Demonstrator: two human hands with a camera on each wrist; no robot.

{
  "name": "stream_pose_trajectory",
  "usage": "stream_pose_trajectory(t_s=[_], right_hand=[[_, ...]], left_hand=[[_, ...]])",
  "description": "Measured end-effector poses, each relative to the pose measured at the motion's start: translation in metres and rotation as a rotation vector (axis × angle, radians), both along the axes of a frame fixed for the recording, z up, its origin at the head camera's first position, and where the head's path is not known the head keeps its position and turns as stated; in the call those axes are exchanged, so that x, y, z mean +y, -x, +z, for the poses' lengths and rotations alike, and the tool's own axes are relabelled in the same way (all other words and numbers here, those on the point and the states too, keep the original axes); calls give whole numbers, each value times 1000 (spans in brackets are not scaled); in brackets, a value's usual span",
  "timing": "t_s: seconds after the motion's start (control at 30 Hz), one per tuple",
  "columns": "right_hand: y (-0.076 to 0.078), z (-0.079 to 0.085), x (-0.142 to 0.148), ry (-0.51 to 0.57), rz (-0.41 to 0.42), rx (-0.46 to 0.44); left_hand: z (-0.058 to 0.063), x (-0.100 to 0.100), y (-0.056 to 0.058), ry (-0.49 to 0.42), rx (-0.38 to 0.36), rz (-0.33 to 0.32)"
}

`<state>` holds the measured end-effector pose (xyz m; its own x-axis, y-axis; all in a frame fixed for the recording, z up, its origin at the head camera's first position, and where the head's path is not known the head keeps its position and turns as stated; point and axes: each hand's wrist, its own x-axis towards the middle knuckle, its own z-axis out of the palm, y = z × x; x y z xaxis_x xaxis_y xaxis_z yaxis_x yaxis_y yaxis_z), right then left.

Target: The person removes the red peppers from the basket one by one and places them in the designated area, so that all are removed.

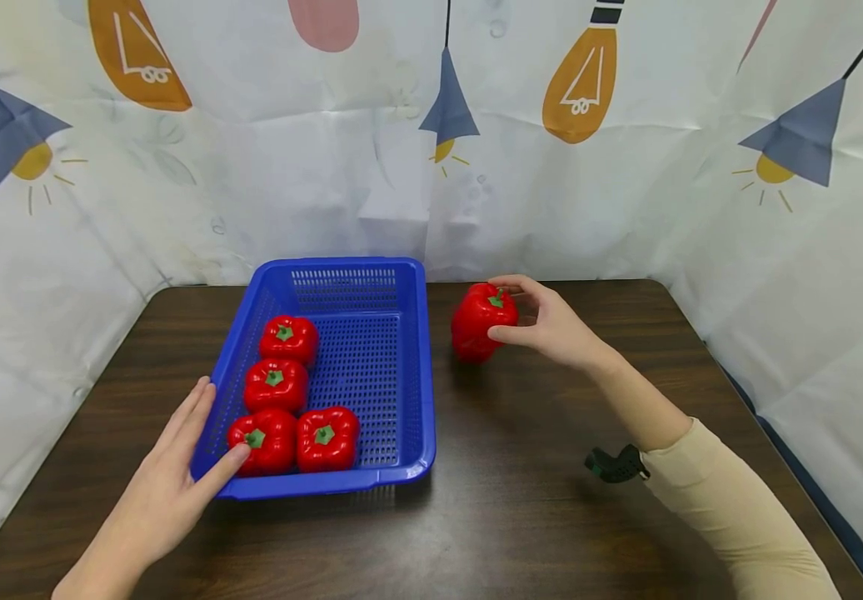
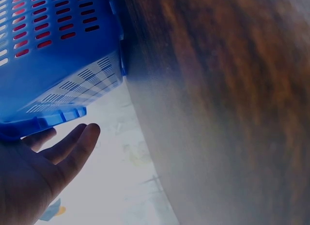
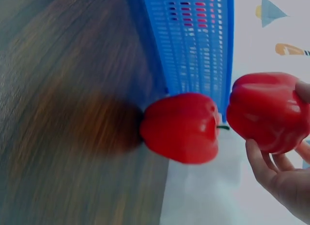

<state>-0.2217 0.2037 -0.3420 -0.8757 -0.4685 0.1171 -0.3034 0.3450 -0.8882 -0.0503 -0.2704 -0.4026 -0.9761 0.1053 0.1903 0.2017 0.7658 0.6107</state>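
My right hand (image 1: 551, 325) holds a glossy red bell pepper (image 3: 269, 113) between thumb and fingers, right of the blue basket. In the right wrist view, a second red bell pepper (image 3: 181, 128) stands on the table close to the held one, its green stem towards it. From the head view these two largely overlap. The blue plastic basket (image 1: 428, 375) has several red bell peppers (image 1: 276, 387) along its left side and front, stems up. My left hand (image 1: 169, 475) lies at the basket's front left corner, fingers extended along the outside and thumb over the rim.
Under everything is a dark wood-grain table (image 1: 506, 517). A white curtain (image 1: 311, 183) printed with lamps and bulbs hangs behind and at both sides. A small black device (image 1: 615, 464) sits at my right wrist, beside the beige sleeve (image 1: 731, 500).
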Motion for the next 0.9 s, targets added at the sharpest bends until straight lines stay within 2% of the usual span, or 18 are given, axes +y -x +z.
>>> stream_pose_trajectory(t_s=[0.5, 0.63, 0.9], right_hand=[[6, -5, 49, -11, -29, -52], [14, -14, 57, -46, -37, -70], [32, -44, 64, -135, -47, -128]], left_hand=[[-1, 0, -1, 6, -3, 5], [0, -1, -1, 8, -8, 9], [-1, 0, -1, -6, -5, 5]])
